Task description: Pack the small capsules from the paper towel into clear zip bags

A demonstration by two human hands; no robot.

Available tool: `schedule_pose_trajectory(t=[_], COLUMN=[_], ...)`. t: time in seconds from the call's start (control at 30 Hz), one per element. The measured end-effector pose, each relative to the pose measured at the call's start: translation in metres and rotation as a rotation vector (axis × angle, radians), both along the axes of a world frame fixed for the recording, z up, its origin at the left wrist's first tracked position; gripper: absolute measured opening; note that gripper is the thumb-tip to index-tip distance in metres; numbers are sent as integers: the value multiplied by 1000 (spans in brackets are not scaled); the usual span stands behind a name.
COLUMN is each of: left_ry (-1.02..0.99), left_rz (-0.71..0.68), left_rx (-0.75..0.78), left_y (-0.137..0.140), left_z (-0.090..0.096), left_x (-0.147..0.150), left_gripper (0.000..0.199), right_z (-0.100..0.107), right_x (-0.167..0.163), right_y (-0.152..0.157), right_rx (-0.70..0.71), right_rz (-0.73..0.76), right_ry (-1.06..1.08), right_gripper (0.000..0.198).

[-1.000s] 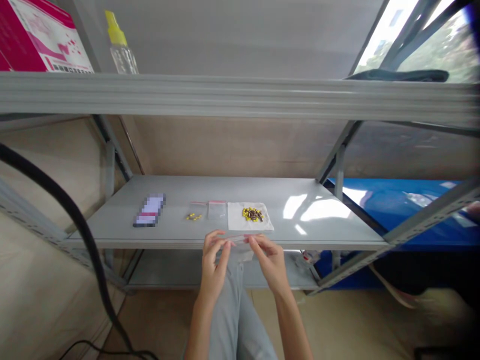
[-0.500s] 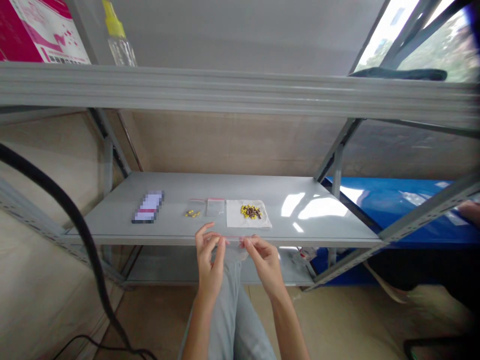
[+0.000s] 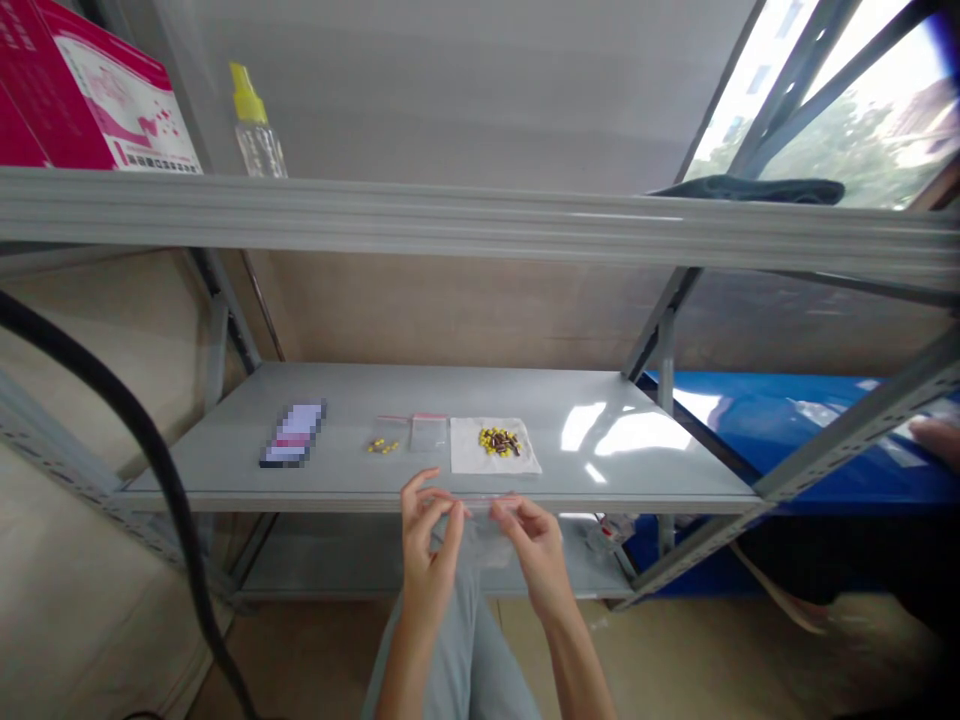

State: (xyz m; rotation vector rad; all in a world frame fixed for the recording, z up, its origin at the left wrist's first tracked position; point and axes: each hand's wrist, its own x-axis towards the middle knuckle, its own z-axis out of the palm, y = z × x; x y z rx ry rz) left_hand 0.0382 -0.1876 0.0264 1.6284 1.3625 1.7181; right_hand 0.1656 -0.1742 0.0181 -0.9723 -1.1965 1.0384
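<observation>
The left hand (image 3: 427, 540) and right hand (image 3: 538, 552) pinch a clear bag (image 3: 484, 532) in their fingers (image 3: 453, 522), over the legs (image 3: 459, 650), near the shelf (image 3: 420, 388). It could drop if one pinch gets loose.

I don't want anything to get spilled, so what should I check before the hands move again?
1. Left hand pinching the held bag near its red strip: ok.
2. Right hand pinching the other side of that bag's top: ok.
3. Held bag's mouth open: cannot tell, the detail is too small.
4. Yellow-and-brown pieces piled within the white sheet's edges: ok.
5. Flat clear bag lying on the shelf, left of the sheet: ok.
6. Phone apart from both hands: ok.
</observation>
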Motion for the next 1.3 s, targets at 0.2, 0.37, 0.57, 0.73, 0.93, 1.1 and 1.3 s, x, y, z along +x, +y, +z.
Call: schedule_pose_trajectory(t=[0.2,0.37,0.57,0.73,0.93,1.1,1.3], left_ry=[34,51,43,23,42,87,126], left_rz=[-8,-13,-25,-26,-47,1,68], left_rx=[19,33,9,-12,-27,20,54], left_y=[-3,-4,-4,-4,-2,-1,-2], left_z=[3,3,2,3,4,5,6], left_x=[5,6,5,2,-6,-8,-3], left_gripper=[24,20,19,23,28,28,21], right_z=[5,7,5,6,8,7,6], right_x=[-6,-8,-5,-1,-1,-3,-5], right_y=[-4,-6,-6,-5,-5,-6,-6], right_rx=[9,7,-7,-28,-66,-51,-52], right_rz=[60,65,33,84,1,5,-23], right_ry=[19,29,0,-21,26,18,11], right_gripper=[21,21,23,27,34,32,30])
